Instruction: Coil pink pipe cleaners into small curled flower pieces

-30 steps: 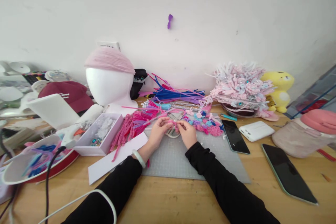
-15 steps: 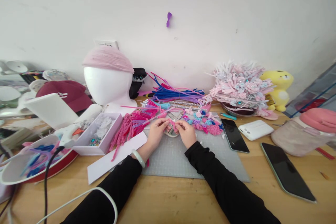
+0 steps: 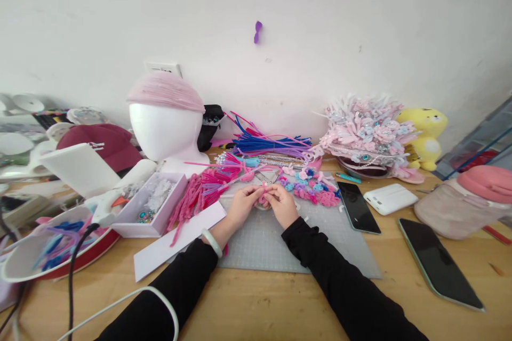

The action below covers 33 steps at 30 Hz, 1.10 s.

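Observation:
Between my two hands is a short pink pipe cleaner (image 3: 263,198), bent into a small shape, held above the grey cutting mat (image 3: 272,248). My left hand (image 3: 242,203) pinches it from the left, a pale bangle around the wrist. From the right, my right hand (image 3: 282,205) grips it with closed fingers, which partly hide it. Scissors (image 3: 267,176) lie just behind my hands. To the left is a pile of pink pipe cleaners (image 3: 192,197); to the right are small pink and blue fuzzy flowers (image 3: 312,186).
A white box of beads (image 3: 150,205), a white card (image 3: 180,240) and a glue gun (image 3: 106,210) lie left. A mannequin head (image 3: 166,122) stands behind. Two phones (image 3: 438,261), a white power bank (image 3: 390,198) and a decorated pink headpiece (image 3: 366,133) are right.
My hands have come closer together, with the right fingers shifting left and curling over the pink pipe cleaner. It now looks bent into a more compact shape.

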Each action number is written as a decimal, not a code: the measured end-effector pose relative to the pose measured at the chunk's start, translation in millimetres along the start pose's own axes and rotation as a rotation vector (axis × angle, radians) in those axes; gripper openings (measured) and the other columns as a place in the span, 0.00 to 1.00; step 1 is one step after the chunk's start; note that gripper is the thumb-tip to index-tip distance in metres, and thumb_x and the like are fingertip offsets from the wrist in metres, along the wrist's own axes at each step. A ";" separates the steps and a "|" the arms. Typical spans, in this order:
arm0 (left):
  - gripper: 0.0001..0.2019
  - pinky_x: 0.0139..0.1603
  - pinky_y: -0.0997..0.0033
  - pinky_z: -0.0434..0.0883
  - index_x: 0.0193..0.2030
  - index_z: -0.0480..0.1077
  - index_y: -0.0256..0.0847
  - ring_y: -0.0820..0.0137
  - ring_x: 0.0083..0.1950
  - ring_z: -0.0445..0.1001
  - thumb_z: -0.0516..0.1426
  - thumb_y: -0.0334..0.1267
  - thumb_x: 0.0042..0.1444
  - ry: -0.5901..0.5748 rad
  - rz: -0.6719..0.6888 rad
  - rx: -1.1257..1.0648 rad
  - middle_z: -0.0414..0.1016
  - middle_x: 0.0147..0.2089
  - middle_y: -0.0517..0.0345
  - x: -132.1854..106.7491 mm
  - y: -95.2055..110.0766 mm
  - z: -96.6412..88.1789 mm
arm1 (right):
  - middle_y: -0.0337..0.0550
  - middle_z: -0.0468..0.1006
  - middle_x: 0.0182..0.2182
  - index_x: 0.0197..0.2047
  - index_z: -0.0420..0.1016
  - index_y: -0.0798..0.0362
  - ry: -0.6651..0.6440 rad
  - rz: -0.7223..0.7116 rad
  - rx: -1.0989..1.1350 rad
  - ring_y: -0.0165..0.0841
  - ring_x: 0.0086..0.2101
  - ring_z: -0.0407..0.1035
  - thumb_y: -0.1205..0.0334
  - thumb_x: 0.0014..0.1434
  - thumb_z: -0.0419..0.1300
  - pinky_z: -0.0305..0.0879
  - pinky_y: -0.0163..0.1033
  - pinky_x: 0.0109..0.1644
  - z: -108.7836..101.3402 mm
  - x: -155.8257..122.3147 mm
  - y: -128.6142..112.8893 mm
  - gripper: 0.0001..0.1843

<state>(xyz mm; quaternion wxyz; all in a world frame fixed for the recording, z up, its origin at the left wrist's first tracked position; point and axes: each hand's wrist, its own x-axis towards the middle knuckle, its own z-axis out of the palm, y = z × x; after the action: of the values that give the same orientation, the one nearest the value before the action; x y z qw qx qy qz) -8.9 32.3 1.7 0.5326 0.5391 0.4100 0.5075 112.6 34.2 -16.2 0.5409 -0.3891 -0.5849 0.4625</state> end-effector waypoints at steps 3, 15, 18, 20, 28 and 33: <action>0.10 0.20 0.78 0.51 0.24 0.67 0.36 0.79 0.19 0.55 0.55 0.43 0.45 -0.021 -0.044 -0.077 0.60 0.18 0.66 1.8 -4.3 -0.3 | 0.36 0.70 0.20 0.33 0.63 0.52 -0.047 -0.005 0.018 0.27 0.20 0.66 0.65 0.49 0.53 0.66 0.32 0.24 2.1 -1.7 -1.6 0.06; 0.13 0.19 0.78 0.48 0.19 0.63 0.36 0.80 0.17 0.51 0.54 0.43 0.46 -0.027 -0.032 -0.025 0.56 0.16 0.66 3.0 -4.9 -1.9 | 0.40 0.73 0.25 0.40 0.68 0.54 -0.019 -0.182 -0.378 0.29 0.26 0.68 0.69 0.48 0.51 0.67 0.35 0.32 -1.9 -1.5 1.4 0.14; 0.13 0.18 0.78 0.47 0.19 0.63 0.36 0.80 0.17 0.50 0.54 0.42 0.47 -0.045 -0.029 0.010 0.54 0.15 0.67 2.7 -5.1 -2.7 | 0.41 0.71 0.26 0.35 0.71 0.54 0.008 -0.286 -0.504 0.29 0.26 0.66 0.68 0.49 0.52 0.65 0.34 0.31 -3.9 -2.3 -2.7 0.10; 0.13 0.18 0.78 0.47 0.19 0.62 0.36 0.80 0.17 0.49 0.53 0.43 0.47 -0.054 -0.036 0.036 0.53 0.14 0.68 2.6 -5.3 -3.0 | 0.42 0.70 0.26 0.32 0.72 0.54 0.021 -0.337 -0.566 0.29 0.26 0.65 0.69 0.49 0.52 0.65 0.34 0.31 -4.7 -2.1 -4.7 0.09; 0.10 0.24 0.78 0.58 0.27 0.67 0.36 0.77 0.23 0.61 0.54 0.42 0.46 -0.019 -0.023 0.093 0.64 0.22 0.64 4.8 -5.6 -0.4 | 0.42 0.69 0.24 0.28 0.71 0.55 0.062 -0.342 -0.578 0.28 0.23 0.64 0.68 0.48 0.52 0.63 0.33 0.28 -6.8 0.8 -4.9 0.07; 0.10 0.26 0.77 0.61 0.32 0.67 0.37 0.76 0.26 0.64 0.55 0.40 0.45 -0.027 -0.026 0.068 0.67 0.27 0.62 6.9 -7.1 -3.0 | 0.40 0.68 0.22 0.25 0.70 0.54 0.059 -0.306 -0.538 0.27 0.22 0.63 0.68 0.47 0.53 0.62 0.32 0.26 -6.0 -1.2 -6.6 0.05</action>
<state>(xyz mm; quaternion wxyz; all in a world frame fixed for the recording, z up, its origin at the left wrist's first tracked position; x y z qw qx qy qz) -10.1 40.2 -4.8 0.5260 0.5584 0.4268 0.4789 118.9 32.0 -10.3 0.4986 -0.4390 -0.7222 0.1925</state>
